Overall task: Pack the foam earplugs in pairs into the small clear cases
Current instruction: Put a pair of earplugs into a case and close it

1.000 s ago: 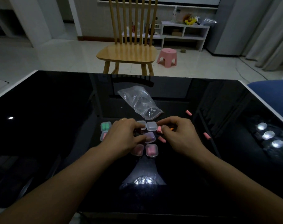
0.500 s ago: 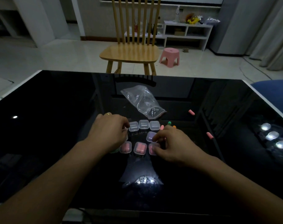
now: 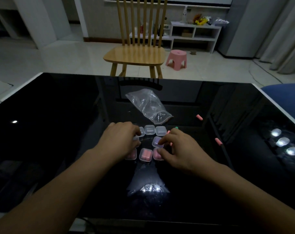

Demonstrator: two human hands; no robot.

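I see a cluster of small clear cases in the middle of the black glossy desk (image 3: 59,132). The far row holds empty cases: one in the middle (image 3: 149,130), one to its right (image 3: 160,130), and one partly under my left knuckles. In the near row, the middle case (image 3: 145,154) holds two pink earplugs side by side; the case to its left (image 3: 131,154) and the case to its right (image 3: 157,154) also show pink inside, though my hands cover parts of both. Between the rows sits a purple-tinted case (image 3: 157,141).

My left hand (image 3: 121,141) lies curled over the left side of the cluster, fingers bent down on a case I cannot make out; I cannot tell whether it grips anything. My right hand (image 3: 178,149) rests with one fingertip on the purple-tinted case and the thumb on the near right case; I cannot tell whether it pinches either.

Loose earplugs lie right of the cases: a green one (image 3: 176,128) and a pink one (image 3: 168,132) just beyond my right hand, a pink one (image 3: 199,117) farther off, and another pink one (image 3: 218,141) well to the right. A crumpled clear plastic bag (image 3: 148,105) lies just beyond the far row.

Across the desk stands a wooden chair (image 3: 136,54) on a pale tiled floor, with a pink stool (image 3: 176,59) and a white shelf (image 3: 194,36) behind it.
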